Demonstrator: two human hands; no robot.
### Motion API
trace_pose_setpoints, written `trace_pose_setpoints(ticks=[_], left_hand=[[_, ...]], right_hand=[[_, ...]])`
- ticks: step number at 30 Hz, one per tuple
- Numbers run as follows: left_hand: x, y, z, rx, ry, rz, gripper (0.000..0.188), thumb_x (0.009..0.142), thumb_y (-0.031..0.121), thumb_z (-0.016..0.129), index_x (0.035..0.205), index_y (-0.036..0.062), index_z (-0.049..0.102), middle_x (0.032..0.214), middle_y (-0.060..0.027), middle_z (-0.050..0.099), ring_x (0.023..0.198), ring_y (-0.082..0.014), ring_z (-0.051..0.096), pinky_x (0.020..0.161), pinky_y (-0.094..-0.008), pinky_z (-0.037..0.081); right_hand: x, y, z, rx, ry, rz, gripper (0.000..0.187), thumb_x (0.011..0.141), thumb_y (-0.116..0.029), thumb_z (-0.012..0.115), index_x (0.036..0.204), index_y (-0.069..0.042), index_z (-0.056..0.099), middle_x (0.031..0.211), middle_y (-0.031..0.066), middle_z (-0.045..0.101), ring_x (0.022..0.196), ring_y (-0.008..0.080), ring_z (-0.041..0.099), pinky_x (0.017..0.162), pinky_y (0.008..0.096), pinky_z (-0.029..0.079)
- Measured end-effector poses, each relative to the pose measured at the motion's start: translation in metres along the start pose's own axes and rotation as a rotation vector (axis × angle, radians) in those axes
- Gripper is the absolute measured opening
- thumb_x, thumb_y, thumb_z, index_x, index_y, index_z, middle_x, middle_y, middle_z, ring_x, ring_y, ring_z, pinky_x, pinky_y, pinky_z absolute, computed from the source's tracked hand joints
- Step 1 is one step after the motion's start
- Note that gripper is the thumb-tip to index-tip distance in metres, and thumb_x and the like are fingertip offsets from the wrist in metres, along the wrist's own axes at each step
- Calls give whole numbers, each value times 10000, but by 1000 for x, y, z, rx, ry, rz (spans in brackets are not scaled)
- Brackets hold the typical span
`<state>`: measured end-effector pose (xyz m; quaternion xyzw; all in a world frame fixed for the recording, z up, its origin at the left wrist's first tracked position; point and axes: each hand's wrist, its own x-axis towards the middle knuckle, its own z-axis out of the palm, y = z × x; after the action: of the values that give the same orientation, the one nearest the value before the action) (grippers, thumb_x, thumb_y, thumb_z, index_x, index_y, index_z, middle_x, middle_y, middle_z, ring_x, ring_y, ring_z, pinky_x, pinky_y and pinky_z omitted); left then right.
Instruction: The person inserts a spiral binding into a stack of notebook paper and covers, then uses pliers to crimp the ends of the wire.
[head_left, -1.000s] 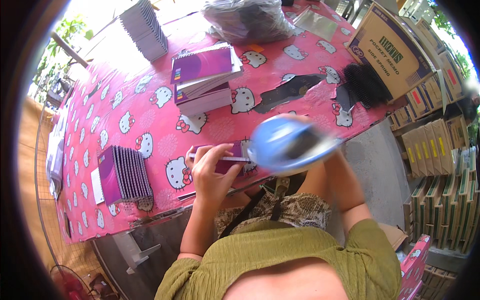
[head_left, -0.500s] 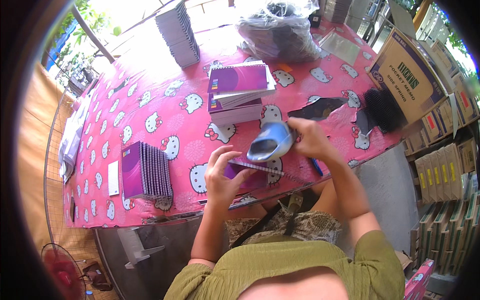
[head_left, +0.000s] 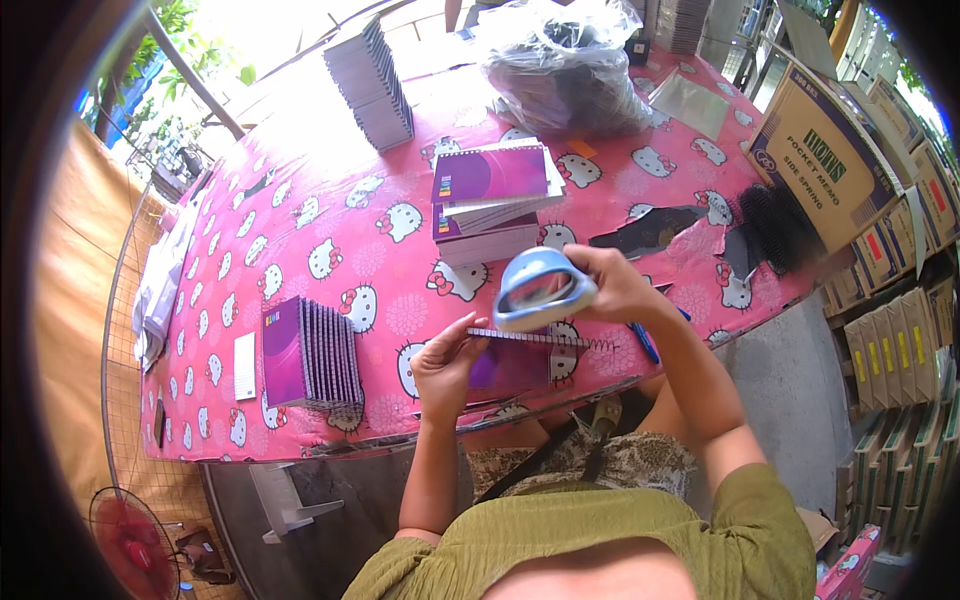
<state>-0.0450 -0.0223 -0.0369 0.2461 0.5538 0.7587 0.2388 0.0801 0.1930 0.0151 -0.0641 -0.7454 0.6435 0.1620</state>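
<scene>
A purple spiral notebook [head_left: 512,366] is held near the table's front edge, its hole-punched edge facing up. My left hand [head_left: 446,372] pinches its left end, thumb and fingers closed on it. From the right end of that edge, a loose length of wire coil [head_left: 604,346] sticks out. My right hand [head_left: 612,284] grips a light-blue hollow hand-held object [head_left: 540,266] with an oval opening, just above the notebook's edge. Its exact kind is unclear, and I cannot tell whether it touches the coil.
A pink patterned cloth [head_left: 400,270] covers the table. Purple notebooks [head_left: 490,175] are piled ahead, with a bound stack [head_left: 310,350] at left and a tall stack [head_left: 370,85] behind. Black coils [head_left: 768,225] lie beside a cardboard box [head_left: 820,155]. A plastic bag [head_left: 565,75] sits at the back.
The blue object has turned in my right hand, its opening now facing me more. My left hand's fingers have drawn in closer on the notebook. The whole view has shifted slightly.
</scene>
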Motion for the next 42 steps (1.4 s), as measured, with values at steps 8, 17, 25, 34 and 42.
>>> trace_pose_setpoints(ticks=[8,17,25,34,42], left_hand=[[3,13,0,-157,-69,-132,193,783,-83,684,966,-41,638,986,-125,668,848,-134,640,763,-239,537],[-12,58,38,586,-97,799,170,732,-74,707,878,7,672,881,-144,694,822,-213,655,698,-284,529],[-28,15,49,542,-38,479,175,708,-96,739,851,-42,654,970,-158,678,852,-178,665,738,-274,543],[-29,19,53,571,-64,573,194,688,-121,717,849,-29,658,937,-142,689,819,-231,668,715,-307,538],[-29,13,43,561,-97,707,191,693,-152,684,840,-35,650,932,-153,682,782,-243,668,691,-316,538]], right_hand=[[-44,14,-62,-877,834,83,323,684,-93,729,968,-43,583,911,152,629,873,316,636,742,397,515],[-96,24,-34,-1147,562,165,618,737,-372,742,1194,-12,535,1305,206,442,1202,370,437,968,438,390],[-115,-6,9,-744,304,153,479,829,-251,671,1220,-9,537,1153,201,512,1085,343,508,925,398,419],[-115,-26,56,-548,222,-74,461,809,-217,696,1193,-19,538,1167,177,498,1046,320,515,881,396,441],[-104,-22,32,634,-119,603,276,924,-203,581,1078,21,628,886,52,652,781,110,590,693,230,460]])
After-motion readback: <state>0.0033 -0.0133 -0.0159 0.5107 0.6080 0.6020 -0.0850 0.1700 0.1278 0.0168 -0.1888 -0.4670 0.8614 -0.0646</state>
